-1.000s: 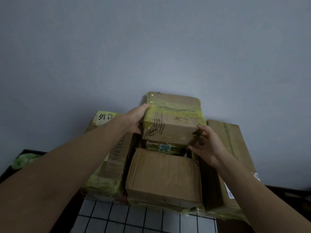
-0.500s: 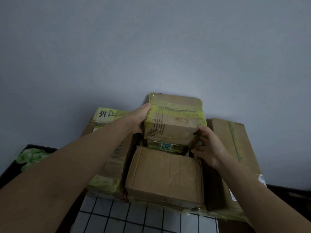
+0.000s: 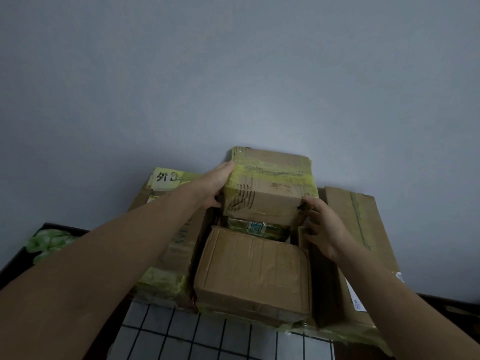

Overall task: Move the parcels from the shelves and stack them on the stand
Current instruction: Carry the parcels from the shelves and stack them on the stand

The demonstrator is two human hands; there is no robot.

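Left hand (image 3: 214, 187) grips the top box (image 3: 270, 188) by its side, right hand (image 3: 326, 228) pinches 1 corner; perched on a small packet (image 3: 257, 229), it could tip if that pinch slips.

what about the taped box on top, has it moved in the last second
No: the taped box sits where it did, judged against the labelled parcel under it.

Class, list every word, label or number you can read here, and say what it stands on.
"外": yellow sticker on the left box; the next character is unclear.
"WE": side of that box; the rest is hidden.
Unreadable: green label under the held parcel; faint print on that parcel; white label on the right box.
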